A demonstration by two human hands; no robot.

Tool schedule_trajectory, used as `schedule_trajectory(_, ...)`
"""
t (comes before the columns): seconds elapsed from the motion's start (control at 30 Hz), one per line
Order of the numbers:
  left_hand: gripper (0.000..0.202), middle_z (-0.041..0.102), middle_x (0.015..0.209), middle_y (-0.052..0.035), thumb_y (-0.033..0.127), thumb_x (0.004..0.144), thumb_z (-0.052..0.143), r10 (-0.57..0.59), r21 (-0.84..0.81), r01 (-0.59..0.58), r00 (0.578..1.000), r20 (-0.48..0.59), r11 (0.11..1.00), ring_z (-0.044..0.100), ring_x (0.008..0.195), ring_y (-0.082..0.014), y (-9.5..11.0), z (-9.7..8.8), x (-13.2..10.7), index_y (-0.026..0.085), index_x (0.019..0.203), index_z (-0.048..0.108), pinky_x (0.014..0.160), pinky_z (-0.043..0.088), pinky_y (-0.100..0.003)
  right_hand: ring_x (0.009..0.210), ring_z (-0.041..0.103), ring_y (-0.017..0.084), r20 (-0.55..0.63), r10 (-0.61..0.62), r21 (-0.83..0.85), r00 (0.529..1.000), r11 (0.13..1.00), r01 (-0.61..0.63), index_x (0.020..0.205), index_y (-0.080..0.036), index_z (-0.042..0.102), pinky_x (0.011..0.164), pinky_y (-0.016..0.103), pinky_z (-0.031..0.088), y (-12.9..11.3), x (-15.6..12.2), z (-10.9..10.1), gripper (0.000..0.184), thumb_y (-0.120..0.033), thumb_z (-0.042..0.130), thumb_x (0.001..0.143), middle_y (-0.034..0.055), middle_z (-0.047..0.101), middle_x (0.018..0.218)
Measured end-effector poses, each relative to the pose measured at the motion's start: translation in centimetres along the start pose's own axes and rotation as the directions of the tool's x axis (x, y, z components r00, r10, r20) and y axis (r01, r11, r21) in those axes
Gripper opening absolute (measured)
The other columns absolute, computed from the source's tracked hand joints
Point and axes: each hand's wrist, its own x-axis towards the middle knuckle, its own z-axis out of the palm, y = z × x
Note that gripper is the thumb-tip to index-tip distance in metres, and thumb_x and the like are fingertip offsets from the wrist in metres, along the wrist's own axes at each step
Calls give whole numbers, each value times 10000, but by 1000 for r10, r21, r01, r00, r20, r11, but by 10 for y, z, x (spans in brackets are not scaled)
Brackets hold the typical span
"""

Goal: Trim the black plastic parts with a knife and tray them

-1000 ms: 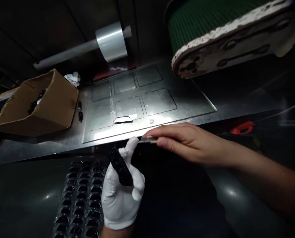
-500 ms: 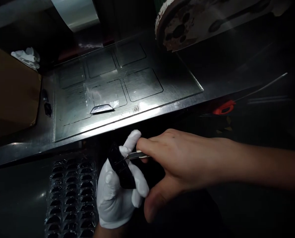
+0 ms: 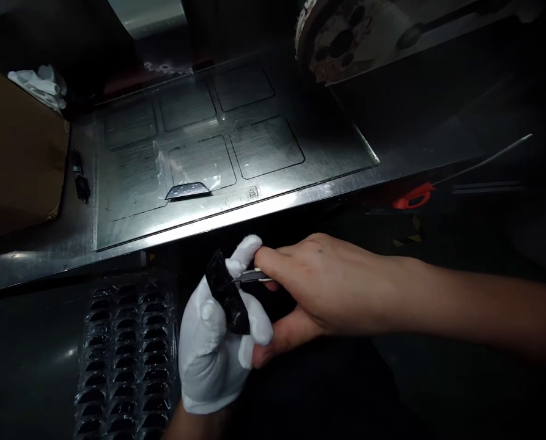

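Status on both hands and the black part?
Left hand gloved, gripping black part. Right hand bare, tweezers tip on part. Nothing obstructing.

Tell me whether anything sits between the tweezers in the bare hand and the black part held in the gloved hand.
Nothing visible does. The left hand grips the black part, and the tweezers in the right hand have their tip right at the part's upper face, with only the gloved forefinger beside them.

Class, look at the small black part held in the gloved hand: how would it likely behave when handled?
The black part probably stays stiff: it keeps its shape in the left hand. It seems light, since fingertips alone carry it. Its glossy surface may be slippery or mark easily, judging by the glove and the thin tool in the right hand.
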Motion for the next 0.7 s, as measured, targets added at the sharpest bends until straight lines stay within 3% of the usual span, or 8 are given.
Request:
schedule_trajectory(0.17,480,725,703,-47,540,982,632,-17,-34,16,999,-35,999,524,437,-52,-1,2,0,206,1322,685,438,450,-99,613,652,179,-66,-40,-23,997,999,39,968,-192,556,512,253,364,3,-1,5,668,-836,620,803,24,713,809)
schedule_trajectory(0.33,355,774,1150,-92,486,903,761,18,-46,-22,996,-91,999,660,597,-94,5,8,5,241,1160,768,415,491,-109,577,589,155,-104,-81,-57,991,996,75,964,-195,560,499,244,320,4,-2,1,658,-833,611,812,-3,671,748)
schedule_trajectory(0.43,340,748,1247,-95,478,878,791,29,-37,-34,993,-118,999,744,783,-164,7,11,6,259,1138,779,369,440,-86,564,557,138,-142,-119,-109,983,989,104,965,-193,566,501,238,305,4,-2,-1,650,-827,599,825,-4,663,756)
schedule_trajectory(0.6,401,795,947,-96,485,855,813,-7,-48,3,996,-94,999,703,595,-136,7,11,6,252,1179,771,307,354,-82,575,566,145,-158,-157,-167,975,977,130,966,-196,569,503,241,299,6,-2,-1,648,-827,602,825,2,670,767)
schedule_trajectory(0.7,407,756,732,-80,491,859,806,27,-4,-27,994,-107,1000,727,632,-181,8,11,6,236,1174,776,276,306,-86,597,583,147,-158,-142,-154,977,981,118,980,-199,565,505,241,293,4,-1,-1,622,-802,618,835,14,696,827)
